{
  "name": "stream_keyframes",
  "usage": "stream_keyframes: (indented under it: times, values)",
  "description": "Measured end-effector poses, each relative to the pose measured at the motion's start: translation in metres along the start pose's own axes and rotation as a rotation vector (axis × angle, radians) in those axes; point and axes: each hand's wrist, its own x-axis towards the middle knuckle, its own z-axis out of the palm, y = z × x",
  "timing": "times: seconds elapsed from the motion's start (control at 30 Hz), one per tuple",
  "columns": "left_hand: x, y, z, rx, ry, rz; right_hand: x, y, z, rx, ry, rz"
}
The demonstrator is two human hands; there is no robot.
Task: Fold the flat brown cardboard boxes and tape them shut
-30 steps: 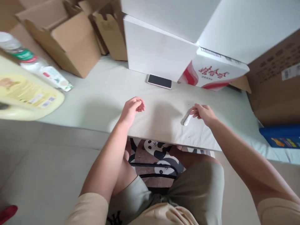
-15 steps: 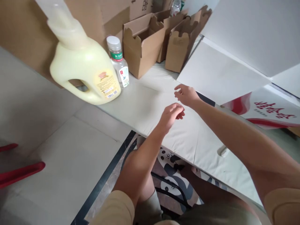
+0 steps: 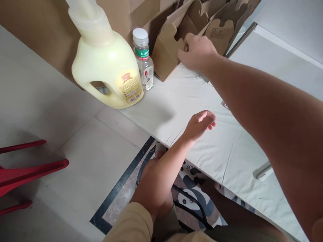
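My right hand [image 3: 198, 50] is at the near side of an open cardboard box [image 3: 165, 53], its fingers curled over the box's wall. The fingertips are partly hidden behind the cardboard. My left hand [image 3: 203, 123] hovers over the covered table [image 3: 181, 97], fingers loosely curled in, with nothing visible in it. Left of the box stand a clear plastic bottle [image 3: 143, 62] with a white cap and green label, and a large pale yellow jug [image 3: 107, 64] with a handle.
Another cardboard box [image 3: 220, 33] stands behind my right hand. White panels [image 3: 282, 50] rise on the right. A white handle-like piece [image 3: 263, 170] lies near the table's front edge. Red chair-like legs [image 3: 35, 169] show at lower left.
My right hand has reached forward from beside the left hand to the cardboard box and taken hold of its wall. The view has shifted; my left hand stays curled over the table.
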Motion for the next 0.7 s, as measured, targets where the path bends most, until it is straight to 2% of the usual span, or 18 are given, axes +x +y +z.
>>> stream_keyframes:
  times: [0.07, 0.1, 0.13, 0.2, 0.27, 0.33, 0.37, 0.43, 0.47, 0.53, 0.6, 0.7]
  values:
    - [0.003, -0.003, 0.002, 0.046, 0.037, 0.062, -0.013, 0.017, -0.002, -0.061, 0.052, -0.001]
    - [0.004, -0.005, 0.003, 0.093, 0.099, 0.124, -0.021, 0.026, -0.004, -0.074, 0.071, 0.011]
    - [0.006, -0.007, 0.003, 0.153, 0.192, 0.209, -0.030, 0.035, -0.006, -0.085, 0.095, 0.022]
    - [0.009, -0.011, 0.001, 0.281, 0.458, 0.411, -0.054, 0.054, -0.014, -0.105, 0.156, 0.027]
    - [0.010, -0.014, -0.005, 0.363, 0.741, 0.567, -0.087, 0.078, -0.024, -0.113, 0.210, -0.014]
    - [0.010, -0.014, -0.012, 0.420, 0.883, 0.570, -0.133, 0.106, -0.035, -0.090, 0.265, -0.082]
    - [0.010, -0.013, -0.015, 0.444, 0.902, 0.560, -0.162, 0.121, -0.040, -0.059, 0.307, -0.109]
    - [0.008, -0.012, -0.015, 0.467, 0.838, 0.589, -0.225, 0.151, -0.048, 0.019, 0.432, -0.134]
    - [0.007, -0.013, -0.013, 0.467, 0.756, 0.623, -0.257, 0.165, -0.050, 0.054, 0.476, -0.134]
    - [0.004, -0.016, -0.001, 0.461, 0.506, 0.706, -0.318, 0.190, -0.051, 0.096, 0.604, -0.083]
    - [0.002, -0.023, 0.018, 0.459, 0.217, 0.773, -0.367, 0.208, -0.047, 0.135, 0.662, 0.023]
    - [-0.003, -0.038, 0.050, 0.453, -0.099, 0.784, -0.408, 0.224, -0.036, 0.195, 0.747, 0.185]
